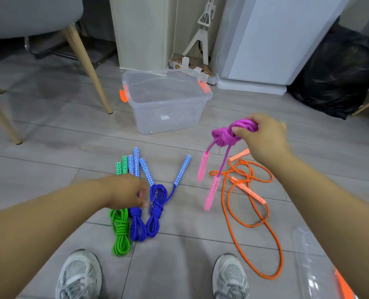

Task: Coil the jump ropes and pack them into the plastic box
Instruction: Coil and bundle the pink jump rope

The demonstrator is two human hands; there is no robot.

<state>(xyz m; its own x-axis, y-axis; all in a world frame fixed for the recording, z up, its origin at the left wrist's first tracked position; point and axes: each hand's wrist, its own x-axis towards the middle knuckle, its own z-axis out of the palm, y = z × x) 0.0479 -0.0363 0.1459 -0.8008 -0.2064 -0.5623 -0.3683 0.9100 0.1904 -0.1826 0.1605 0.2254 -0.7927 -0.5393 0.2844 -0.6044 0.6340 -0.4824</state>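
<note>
Shoes (80,275) planted; right hand (263,137) pinches purple coil (224,135), carry it over box (149,117) before releasing; left hand (125,190) blurry, grip unclear

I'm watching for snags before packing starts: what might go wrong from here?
1. The right hand grips the purple rope by its coil only. Its pink handles dangle and may catch the plastic box rim or pull the coil loose.
2. The orange rope lies uncoiled on the floor close by those handles, so its loops might snag them.
</note>
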